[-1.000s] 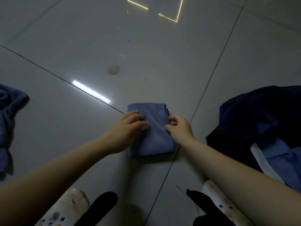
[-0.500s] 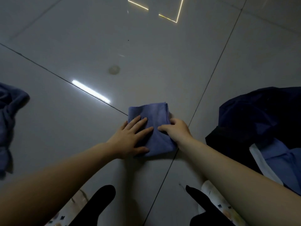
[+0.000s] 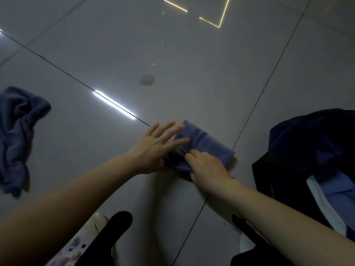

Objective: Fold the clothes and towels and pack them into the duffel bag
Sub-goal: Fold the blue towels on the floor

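A small folded blue towel (image 3: 209,145) with a dark stripe and lettering lies on the grey tiled floor in front of me. My left hand (image 3: 159,144) lies flat on its left part, fingers straight and spread. At the near edge of the towel my right hand (image 3: 207,167) holds the stacked folds, fingers curled around them. A dark navy duffel bag (image 3: 311,143) sits open at the right, with light blue and white cloth (image 3: 338,196) inside it.
A crumpled blue towel (image 3: 16,135) lies on the floor at the far left. My feet in dark socks and patterned slippers (image 3: 92,244) show at the bottom edge. Glossy floor tiles (image 3: 172,64) stretch away ahead.
The towel has been turned and shifted right, its striped side now up. My left hand went from pressing the cloth to lying spread on it; my right hand moved to the near edge.
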`<state>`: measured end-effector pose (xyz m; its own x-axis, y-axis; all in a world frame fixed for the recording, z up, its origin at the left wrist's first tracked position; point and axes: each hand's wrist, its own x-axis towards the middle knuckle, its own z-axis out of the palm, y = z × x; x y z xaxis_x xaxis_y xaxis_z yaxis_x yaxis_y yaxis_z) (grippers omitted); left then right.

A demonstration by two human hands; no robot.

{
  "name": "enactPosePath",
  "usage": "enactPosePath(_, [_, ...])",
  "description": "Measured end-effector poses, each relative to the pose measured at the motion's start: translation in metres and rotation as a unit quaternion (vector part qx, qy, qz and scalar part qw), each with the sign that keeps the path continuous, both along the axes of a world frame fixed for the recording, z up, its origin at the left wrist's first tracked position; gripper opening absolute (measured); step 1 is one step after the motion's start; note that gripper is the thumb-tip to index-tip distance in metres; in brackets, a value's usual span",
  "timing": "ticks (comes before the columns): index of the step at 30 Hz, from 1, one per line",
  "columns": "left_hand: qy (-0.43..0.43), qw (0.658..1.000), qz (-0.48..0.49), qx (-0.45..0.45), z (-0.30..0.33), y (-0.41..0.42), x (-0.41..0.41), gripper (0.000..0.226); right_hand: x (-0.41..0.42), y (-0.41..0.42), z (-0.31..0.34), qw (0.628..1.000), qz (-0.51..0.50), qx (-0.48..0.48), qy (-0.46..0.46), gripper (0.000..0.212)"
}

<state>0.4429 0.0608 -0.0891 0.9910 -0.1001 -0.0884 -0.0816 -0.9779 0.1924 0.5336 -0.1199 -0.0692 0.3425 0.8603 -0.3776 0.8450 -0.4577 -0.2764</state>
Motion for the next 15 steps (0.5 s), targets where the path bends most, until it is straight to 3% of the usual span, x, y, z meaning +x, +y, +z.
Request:
enactPosePath(3, [0.138, 0.988, -0.053, 0.048, -0.008, -0.008, -0.011, 0.095, -0.005, -0.008, -0.006, 0.998, -0.027, 0.048, 0.012, 0.023])
enactPosePath(8, [0.036, 0.997, 0.01, -0.072, -0.012, -0.013, -0.008, 0.062, 0.012, -0.009, 0.001, 0.99, -0.102, 0.031, 0.092, 0.015])
enactPosePath(10, [0.034, 0.988, 0.056, -0.139, -0.006, -0.013, 0.0, 0.042, 0.017, -0.011, 0.003, 0.98, -0.144, 0.045, 0.129, 0.013])
enactPosePath(12, [0.051, 0.972, 0.117, -0.195, -0.002, -0.013, 0.008, 0.035, 0.019, -0.012, 0.003, 0.964, -0.188, 0.047, 0.183, 0.013])
enactPosePath(15, [0.083, 0.961, 0.174, -0.2, -0.002, -0.014, 0.02, 0.032, 0.017, -0.012, 0.003, 0.938, -0.25, 0.05, 0.235, 0.018])
